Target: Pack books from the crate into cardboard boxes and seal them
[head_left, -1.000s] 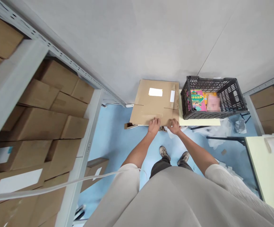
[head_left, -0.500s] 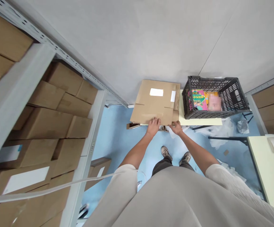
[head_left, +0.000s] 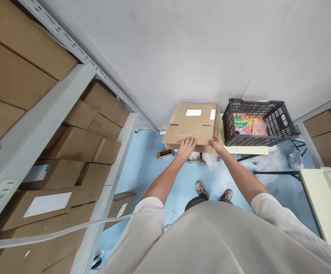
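A flattened cardboard box (head_left: 192, 127) with two white labels lies on other brown cardboard at the table's left end. My left hand (head_left: 187, 147) holds its near edge, the fingers on top and the thumb hidden. At the near right corner, my right hand (head_left: 217, 144) pinches the same sheet. Its near edge is raised a little above the cardboard below (head_left: 202, 148). To the right of my right hand stands a black plastic crate (head_left: 258, 140) with colourful books (head_left: 241, 123) inside.
Metal shelving (head_left: 127, 140) packed with cardboard boxes (head_left: 81, 146) rises on the left. A pale table (head_left: 325, 205) stands at the right. Clear plastic wrap (head_left: 272, 161) lies on the blue floor. A white cable (head_left: 77, 229) crosses at lower left. The wall closes off the far side.
The flattened box has shifted slightly right, and its near edge has come up off the cardboard underneath. My right hand has moved up and right with its corner. The view has turned a little left.
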A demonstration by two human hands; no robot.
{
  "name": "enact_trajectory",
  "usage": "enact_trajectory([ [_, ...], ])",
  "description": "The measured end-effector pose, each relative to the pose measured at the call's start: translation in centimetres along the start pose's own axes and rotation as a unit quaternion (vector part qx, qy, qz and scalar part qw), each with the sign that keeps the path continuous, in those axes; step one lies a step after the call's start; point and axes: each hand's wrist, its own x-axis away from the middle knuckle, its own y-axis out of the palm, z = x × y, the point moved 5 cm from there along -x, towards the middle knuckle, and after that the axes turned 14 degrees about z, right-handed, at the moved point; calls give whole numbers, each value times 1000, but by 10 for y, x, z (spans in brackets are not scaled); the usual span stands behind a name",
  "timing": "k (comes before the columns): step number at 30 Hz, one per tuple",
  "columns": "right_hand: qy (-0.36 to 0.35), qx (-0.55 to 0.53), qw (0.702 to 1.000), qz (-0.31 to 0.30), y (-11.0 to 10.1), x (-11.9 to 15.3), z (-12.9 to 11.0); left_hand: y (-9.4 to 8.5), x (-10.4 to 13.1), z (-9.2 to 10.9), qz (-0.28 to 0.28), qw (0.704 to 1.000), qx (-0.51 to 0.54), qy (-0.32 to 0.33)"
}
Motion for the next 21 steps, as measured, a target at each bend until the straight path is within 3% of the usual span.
enact_trajectory([
  [4, 35, -40, 999, -2, -11, 1, -26, -27, -1, 8, 28, 999, -17, 10],
  [10, -21, -64, 997, -35, -39, 21, -69, -61, 4, 42, 48, 998, -31, 40],
  [16, -67, -110, 991, -47, -91, 46, -102, -79, 11, 102, 87, 987, -90, 96],
  [21, -106, -159, 980, -50, -165, 70, -110, -68, 23, 170, 124, 975, -112, 144],
])
